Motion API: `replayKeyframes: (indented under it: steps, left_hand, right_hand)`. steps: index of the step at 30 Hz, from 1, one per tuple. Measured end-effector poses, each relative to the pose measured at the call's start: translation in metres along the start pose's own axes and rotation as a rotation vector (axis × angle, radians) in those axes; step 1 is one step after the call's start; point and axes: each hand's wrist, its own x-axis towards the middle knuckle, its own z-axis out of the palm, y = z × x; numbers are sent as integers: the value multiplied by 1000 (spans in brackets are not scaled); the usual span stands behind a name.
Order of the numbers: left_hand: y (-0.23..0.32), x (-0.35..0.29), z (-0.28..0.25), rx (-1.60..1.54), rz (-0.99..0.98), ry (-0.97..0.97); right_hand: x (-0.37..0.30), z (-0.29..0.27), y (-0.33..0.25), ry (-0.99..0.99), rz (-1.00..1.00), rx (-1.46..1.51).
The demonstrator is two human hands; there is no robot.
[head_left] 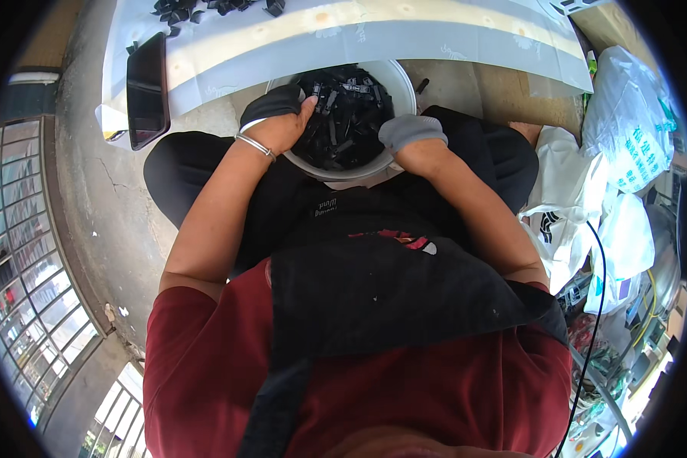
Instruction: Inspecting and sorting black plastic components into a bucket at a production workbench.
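Note:
Between my knees is a round pale basin (406, 84), filled with many small black plastic pieces (342, 114). My left hand (282, 126) is closed at the basin's left rim, in a dark glove that leaves the thumb bare. That thumb lies along the inner side, by the black pieces, and the other fingers are mostly hidden. Opposite it, my right hand (414, 139), in a grey glove, is curled over the right rim. Its fingertips reach slightly over the inside. The basin's far edge lies partly under the table's edge.
A table with a whitish translucent cover (282, 57) stands ahead. On its left lie a dark phone (148, 91) and a pile of loose black pieces (217, 6). Plastic bags (630, 122) and a black cable (599, 305) crowd my right side. A barred window (34, 221) is at left.

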Motion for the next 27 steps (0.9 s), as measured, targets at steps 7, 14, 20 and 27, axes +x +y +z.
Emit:
replayKeyframes:
  steps: [7, 14, 20, 27]
  left_hand:
    - [-1, 4, 10, -59, 73, 45]
    - [5, -4, 7, -128, 123, -25]
    - [1, -4, 16, -125, 131, -34]
    - [-5, -2, 28, -203, 91, -27]
  right_hand:
    - [48, 45, -15, -59, 57, 1]
    - [83, 64, -21, -65, 187, 115]
    - [90, 67, -28, -113, 135, 60]
    - [71, 42, -11, -74, 248, 139]
